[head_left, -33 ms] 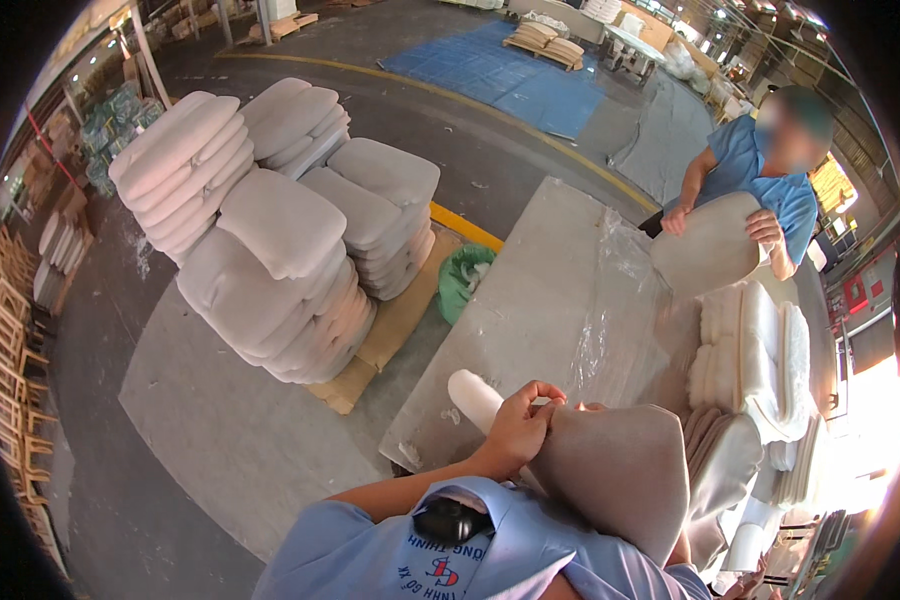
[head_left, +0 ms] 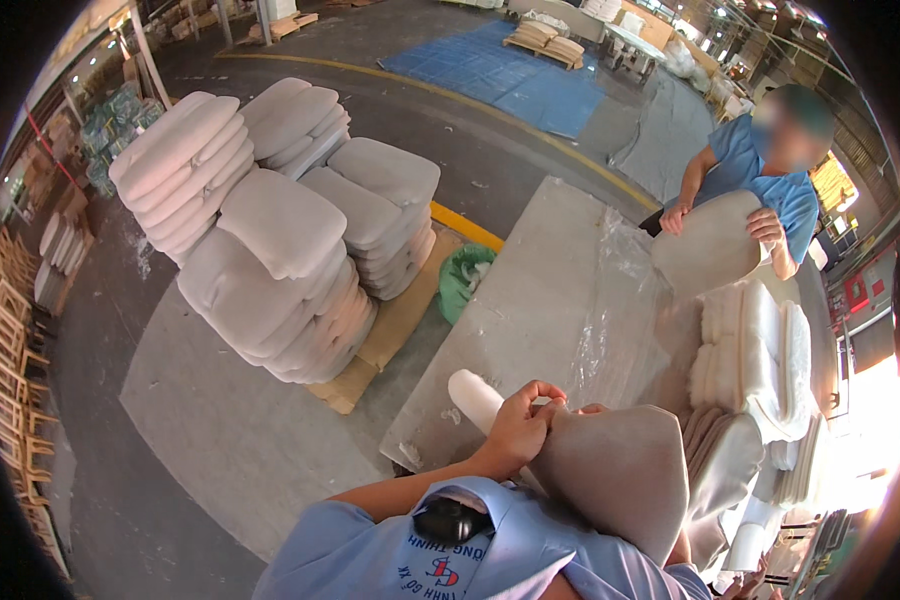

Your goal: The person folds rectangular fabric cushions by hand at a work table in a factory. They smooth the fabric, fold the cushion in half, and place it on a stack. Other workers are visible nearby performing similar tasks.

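Observation:
My left hand [head_left: 520,430] is closed on the edge of a grey-beige seat cushion [head_left: 615,470], its thumb and fingers pinching the cover at the near left corner. Fingertips of my right hand [head_left: 592,408] show at the cushion's far edge; the rest of that hand is hidden behind it. The cushion is tilted up against my front. A white rounded, bar-like piece [head_left: 475,398] sticks out just beyond my left hand, above the worktable [head_left: 510,330].
Stacks of pale cushions [head_left: 280,220] stand on cardboard at left. A green bag [head_left: 460,280] sits beside the table. White padding [head_left: 745,360] and folded grey covers [head_left: 720,455] are piled at right. Across the table, a co-worker [head_left: 760,180] holds another cushion [head_left: 710,245].
The fingertips of my right hand show slightly more past the cushion's far edge. Everything else looks the same.

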Motion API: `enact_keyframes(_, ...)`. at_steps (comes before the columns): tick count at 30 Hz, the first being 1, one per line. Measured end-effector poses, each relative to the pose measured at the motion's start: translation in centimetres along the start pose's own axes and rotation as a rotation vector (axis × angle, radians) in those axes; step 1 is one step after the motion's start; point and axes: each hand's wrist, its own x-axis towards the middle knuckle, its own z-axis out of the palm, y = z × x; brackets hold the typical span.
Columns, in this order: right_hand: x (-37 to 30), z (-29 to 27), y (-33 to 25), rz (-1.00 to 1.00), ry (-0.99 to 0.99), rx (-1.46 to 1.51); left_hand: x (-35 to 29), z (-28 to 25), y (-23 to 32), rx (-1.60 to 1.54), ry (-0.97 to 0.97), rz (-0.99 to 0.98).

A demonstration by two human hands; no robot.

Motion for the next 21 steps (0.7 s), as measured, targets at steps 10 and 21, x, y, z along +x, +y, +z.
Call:
enact_keyframes(10, 0.2, -0.3, -1.9, 0.053, -0.194, 0.1, -0.9, -3.9, -1.7, -0.543, -0.421, -0.301)
enact_keyframes(21, 6.0, -0.5, -2.7, 0.112, -0.039, -0.213, -2.5, -4.6, -3.0, -0.181, -0.007, -0.194)
